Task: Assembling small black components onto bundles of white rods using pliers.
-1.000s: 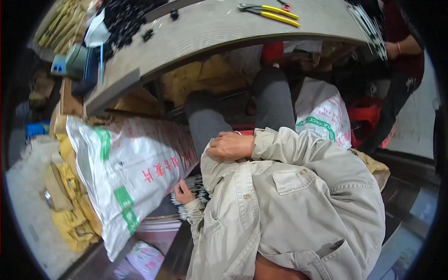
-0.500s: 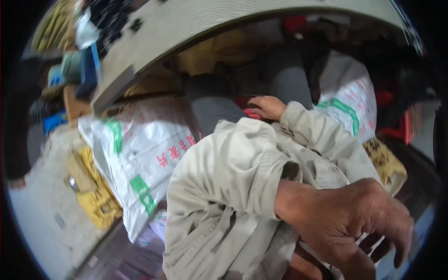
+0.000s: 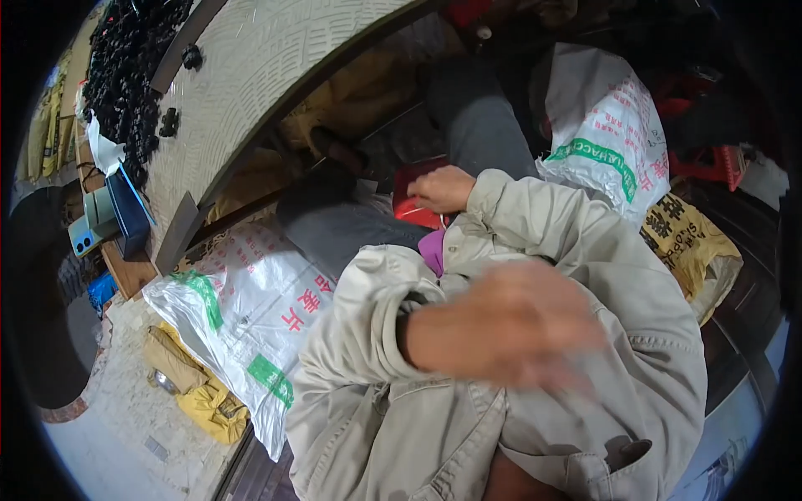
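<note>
I look down my own beige jacket and grey trousers. My left hand is up close to the camera in front of my chest, heavily blurred, fingers stretched to the right with nothing seen in it. My right hand reaches from its beige sleeve down to my lap, its fingers curled on a red object between my knees. A bit of purple cloth shows just below that hand.
A white woven sack with green and red print leans at my left leg, another at my right, with a yellow sack beside it. A pale bench top with small black parts arcs above. Yellow bags lie on the floor.
The view has tilted and swung. My left hand rose from low beside the sack to in front of my chest and is still sweeping. My right hand stays down at my lap.
</note>
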